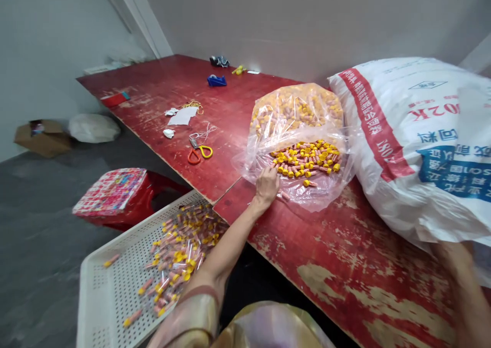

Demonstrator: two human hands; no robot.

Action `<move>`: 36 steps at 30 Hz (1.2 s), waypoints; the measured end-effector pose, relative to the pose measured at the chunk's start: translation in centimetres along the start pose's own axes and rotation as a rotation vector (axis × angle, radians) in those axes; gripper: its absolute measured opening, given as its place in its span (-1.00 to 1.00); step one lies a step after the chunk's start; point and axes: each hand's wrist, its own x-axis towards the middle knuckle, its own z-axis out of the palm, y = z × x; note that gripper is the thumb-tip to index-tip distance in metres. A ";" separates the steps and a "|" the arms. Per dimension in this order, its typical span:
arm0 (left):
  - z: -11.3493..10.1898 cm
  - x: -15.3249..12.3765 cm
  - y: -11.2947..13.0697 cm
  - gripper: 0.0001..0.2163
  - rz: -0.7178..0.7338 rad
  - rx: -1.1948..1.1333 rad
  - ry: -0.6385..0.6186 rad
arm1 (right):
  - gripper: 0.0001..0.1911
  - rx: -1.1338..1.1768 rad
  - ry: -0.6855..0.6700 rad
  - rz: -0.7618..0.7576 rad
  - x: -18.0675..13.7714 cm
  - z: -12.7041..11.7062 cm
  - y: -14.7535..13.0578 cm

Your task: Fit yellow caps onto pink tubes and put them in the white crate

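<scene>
A clear plastic bag [303, 189] lies open on the red table [345, 266], holding a heap of small pink pieces with yellow caps [307, 161]. My left hand [266, 184] reaches to the near edge of that heap. Its fingers are curled down among the pieces, and what they grip is hidden. My right forearm [466, 286] runs up from the lower right to the underside of a big white woven sack [418, 148]. The right hand itself is hidden by the sack.
A white perforated tray [111, 286] with several of the same pieces sits below the table edge at the left, next to a red stool [126, 194]. Orange and yellow scissors [199, 153], paper scraps [183, 116] and a blue tape dispenser [217, 80] lie farther back on the table.
</scene>
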 end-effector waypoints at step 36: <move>1.6 -11.6 7.0 -0.80 0.049 -1.055 -0.389 | -0.71 0.887 -0.558 0.110 -18.6 -2.2 -16.8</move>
